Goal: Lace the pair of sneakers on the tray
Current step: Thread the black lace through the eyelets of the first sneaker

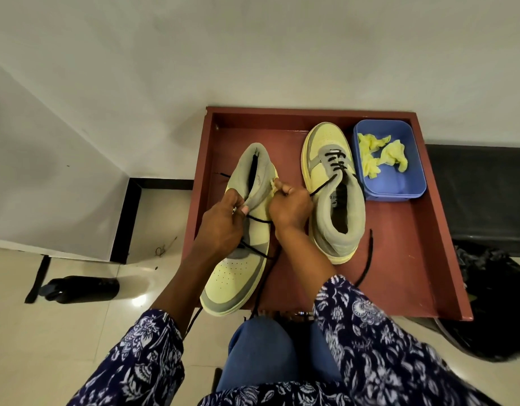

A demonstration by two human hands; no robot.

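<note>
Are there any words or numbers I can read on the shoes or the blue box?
Insole of the right sneaker: dark print and a small logo, too small and blurred to read.
Collar of the left sneaker: a faint squiggly mark, not readable.
Blue box: no writing shows.
Tray: no writing shows.
So nothing can be read for sure.

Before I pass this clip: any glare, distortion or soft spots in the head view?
Head view: wide-angle bending curves the tray edges and wall lines; one bright reflection on the floor tile; even lighting on both sneakers; sleeves near the bottom look slightly soft.
</note>
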